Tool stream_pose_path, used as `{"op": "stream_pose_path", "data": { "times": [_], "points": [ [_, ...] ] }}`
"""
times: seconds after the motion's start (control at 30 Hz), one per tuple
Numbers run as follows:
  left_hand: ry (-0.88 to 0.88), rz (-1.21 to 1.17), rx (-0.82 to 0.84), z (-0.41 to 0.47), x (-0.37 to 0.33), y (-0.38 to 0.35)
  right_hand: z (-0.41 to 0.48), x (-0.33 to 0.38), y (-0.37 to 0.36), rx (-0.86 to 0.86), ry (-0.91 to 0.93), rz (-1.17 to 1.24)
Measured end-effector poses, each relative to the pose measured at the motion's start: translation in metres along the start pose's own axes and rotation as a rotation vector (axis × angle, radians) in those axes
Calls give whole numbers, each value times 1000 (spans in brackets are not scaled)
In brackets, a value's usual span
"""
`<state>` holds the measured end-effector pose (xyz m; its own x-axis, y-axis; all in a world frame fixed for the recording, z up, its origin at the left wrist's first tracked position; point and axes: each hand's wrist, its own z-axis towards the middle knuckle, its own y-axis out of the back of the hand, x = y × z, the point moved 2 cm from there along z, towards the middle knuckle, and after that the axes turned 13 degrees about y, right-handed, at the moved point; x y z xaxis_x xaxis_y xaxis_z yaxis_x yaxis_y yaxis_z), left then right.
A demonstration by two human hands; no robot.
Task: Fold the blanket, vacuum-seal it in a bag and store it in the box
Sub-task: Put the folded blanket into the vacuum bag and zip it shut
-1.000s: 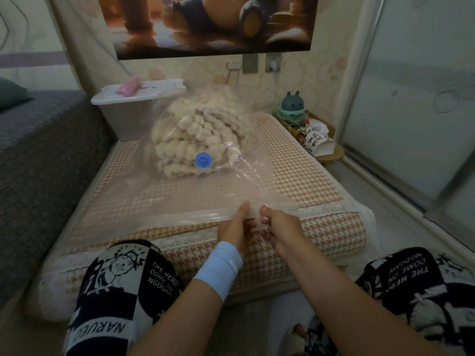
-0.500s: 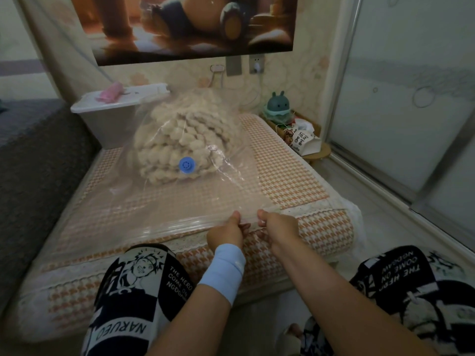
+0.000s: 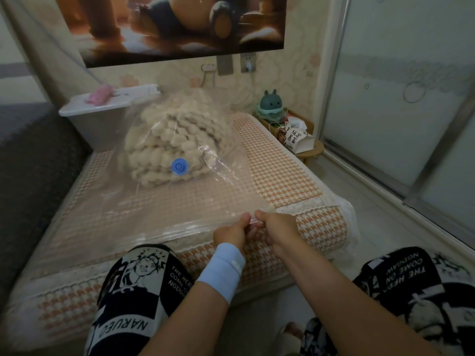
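So the chunky cream blanket (image 3: 174,134) is folded and already inside the clear vacuum bag (image 3: 180,201). The bag lies flat on the bed (image 3: 288,176), with its blue valve (image 3: 179,166) facing up against the bundle. The step in hand looks like closing the zip strip (image 3: 154,233) along the bag's near edge.

The left hand (image 3: 231,233) and right hand (image 3: 279,228) sit almost touching, each pinching that strip between thumb and fingers, close to the bag's right end.

My advice: pinch hard and go bit by bit, overlapping each press with the one beside it, and run right off the corner (corners are where these bags leak). I can't tell whether the stretch off to the left is fully mated, so I'd go over the whole strip a second time before any pumping. Pull the film flat too, since there are wrinkles near the valve side and a fold caught in the zip would ruin the seal.

The box (image 3: 102,124) waits behind the blanket, lid on, with a pink thing (image 3: 99,95) on top.
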<state>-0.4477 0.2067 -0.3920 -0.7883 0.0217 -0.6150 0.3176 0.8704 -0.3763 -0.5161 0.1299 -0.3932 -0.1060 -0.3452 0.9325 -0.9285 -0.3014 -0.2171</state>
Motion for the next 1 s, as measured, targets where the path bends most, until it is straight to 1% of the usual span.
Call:
{"op": "stream_pose_path", "data": {
  "times": [0.07,0.17,0.2,0.23,0.3,0.4,0.47,0.53,0.57,0.6,0.63,0.67,0.7,0.73,0.77,0.8,0.83,0.87,0.9,0.93,0.97,1.0],
  "points": [
    [8,-24,-20,1,5,-1,-4,1,1,-37,-8,13],
    [-24,-162,-19,0,-7,3,1,15,22,-193,-23,73],
    [-50,-200,-15,2,-16,6,4,22,30,-217,-14,76],
    [-68,-204,-8,4,-26,9,6,31,36,-187,1,56],
    [-85,-144,19,1,-39,11,6,42,40,-50,22,-29],
    [-81,-42,50,-6,-37,6,1,41,33,89,-12,-139],
    [-46,-9,85,-10,-29,2,-3,39,26,188,-33,-140],
    [-12,50,91,-11,-18,-3,-5,42,17,291,-7,-131],
    [11,102,101,-13,-12,-5,-3,44,14,296,31,-146],
    [63,170,150,-19,-6,-7,0,45,13,266,81,-180],
    [137,273,209,-25,-1,-8,6,45,13,224,139,-254],
    [220,405,279,-32,1,-8,12,45,15,190,205,-390],
    [284,557,345,-40,0,-7,18,46,18,173,270,-588],
    [309,703,395,-48,-6,-7,24,47,22,169,323,-827],
    [284,818,407,-52,-14,-8,26,49,26,164,355,-1064],
    [216,873,379,-56,-26,-10,27,52,28,153,372,-1265],
    [105,893,321,-53,-41,-12,27,55,29,138,383,-1433],
    [-45,922,236,-48,-56,-13,28,58,29,119,413,-1577],
    [-221,1005,120,-39,-73,-12,28,61,24,103,478,-1689],
    [-400,1159,-14,-31,-90,-9,28,65,17,95,575,-1745],
    [-555,1355,-152,-21,-104,-4,30,69,10,121,679,-1721],
    [-649,1541,-289,-11,-115,2,31,71,0,188,784,-1640]
  ]
}}
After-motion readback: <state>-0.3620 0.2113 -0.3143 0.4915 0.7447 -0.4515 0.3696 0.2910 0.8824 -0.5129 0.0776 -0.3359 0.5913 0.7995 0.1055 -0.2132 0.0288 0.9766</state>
